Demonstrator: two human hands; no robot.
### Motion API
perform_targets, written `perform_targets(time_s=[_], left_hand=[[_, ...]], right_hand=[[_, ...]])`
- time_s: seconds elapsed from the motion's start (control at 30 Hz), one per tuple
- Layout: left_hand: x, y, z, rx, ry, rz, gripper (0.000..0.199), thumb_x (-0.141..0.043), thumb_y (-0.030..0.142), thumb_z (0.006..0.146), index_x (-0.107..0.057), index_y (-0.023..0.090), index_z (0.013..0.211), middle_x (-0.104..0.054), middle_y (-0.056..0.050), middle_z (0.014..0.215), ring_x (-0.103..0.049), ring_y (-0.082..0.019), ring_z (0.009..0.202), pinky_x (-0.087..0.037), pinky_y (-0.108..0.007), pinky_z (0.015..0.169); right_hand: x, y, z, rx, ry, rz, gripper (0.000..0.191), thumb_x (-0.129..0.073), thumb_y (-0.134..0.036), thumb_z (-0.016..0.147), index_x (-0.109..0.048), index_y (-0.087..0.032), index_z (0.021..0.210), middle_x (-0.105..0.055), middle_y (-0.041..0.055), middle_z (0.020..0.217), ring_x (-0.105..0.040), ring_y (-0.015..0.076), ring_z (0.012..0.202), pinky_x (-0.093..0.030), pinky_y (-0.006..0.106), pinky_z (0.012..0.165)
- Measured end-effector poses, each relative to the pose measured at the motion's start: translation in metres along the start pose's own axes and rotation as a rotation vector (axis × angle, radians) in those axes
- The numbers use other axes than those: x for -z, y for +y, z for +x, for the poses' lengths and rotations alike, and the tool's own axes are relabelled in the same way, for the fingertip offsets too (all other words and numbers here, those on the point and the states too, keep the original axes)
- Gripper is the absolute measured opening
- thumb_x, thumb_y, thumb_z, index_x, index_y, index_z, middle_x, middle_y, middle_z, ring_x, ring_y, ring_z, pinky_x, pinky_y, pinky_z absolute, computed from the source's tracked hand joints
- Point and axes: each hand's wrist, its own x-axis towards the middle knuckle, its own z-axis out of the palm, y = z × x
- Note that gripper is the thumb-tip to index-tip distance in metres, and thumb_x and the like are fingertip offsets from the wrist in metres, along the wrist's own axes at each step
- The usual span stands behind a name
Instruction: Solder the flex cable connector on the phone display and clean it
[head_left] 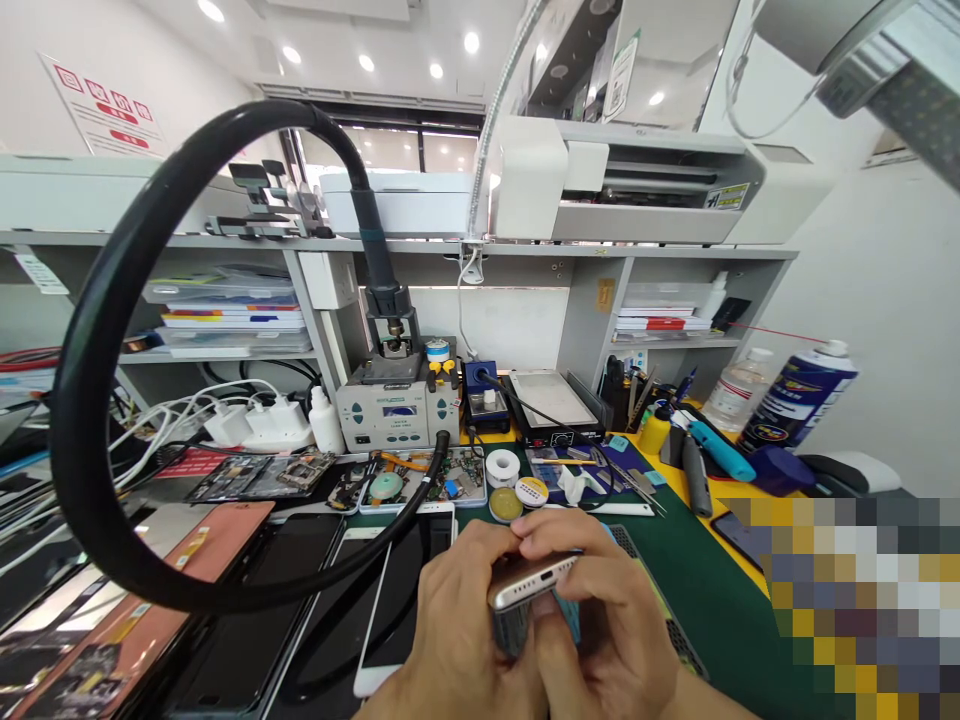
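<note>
Between both hands, low in the middle of the head view, is a gold smartphone (534,583). Its bottom edge, with a charging port and speaker holes, faces me. My left hand (469,615) wraps around its left side, fingers bent over the top. My right hand (611,610) grips the right side, and a thumb presses in from beneath. Something dark and partly separated hangs under the gold edge; I cannot make out how it joins the phone. A bit of light blue shows behind the right thumb. The palms hide most of the phone.
A thick black hose (75,400) loops across the left from a grey rework station (390,412). Several phones lie at left, among them a white-framed phone (409,590). A solder spool (502,466) and a parts tray (472,500) sit ahead; a blue spray can (799,395) stands right.
</note>
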Motion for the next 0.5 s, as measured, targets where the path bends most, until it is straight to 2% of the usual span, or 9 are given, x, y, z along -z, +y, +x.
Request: perform_targets(time_s=[0.23,0.5], left_hand=[[0.0002,0.0017,0.0040,-0.021,0.020,-0.015,0.027,-0.052,0.015,0.077,-0.051,0.020,0.104,-0.058,0.000,0.074,-0.057,-0.013,0.054,-0.045,-0.027,0.051],[0.0009,0.0008,0.0012,-0.031,0.021,-0.009,0.027,-0.052,0.016,0.079,-0.052,0.019,0.106,-0.059,-0.001,0.078,-0.058,-0.014,0.059,-0.047,-0.027,0.053]], right_hand=[[-0.0004,-0.0007,0.0039,0.003,-0.018,-0.004,0.026,-0.050,0.001,0.072,-0.055,-0.020,0.088,-0.063,0.0064,0.083,-0.067,0.0224,0.079,-0.060,0.041,0.065],[-0.0009,0.0004,0.0009,-0.015,-0.006,0.024,0.027,-0.050,0.001,0.071,-0.054,-0.020,0.087,-0.063,0.0055,0.084,-0.067,0.0220,0.081,-0.060,0.041,0.067]])
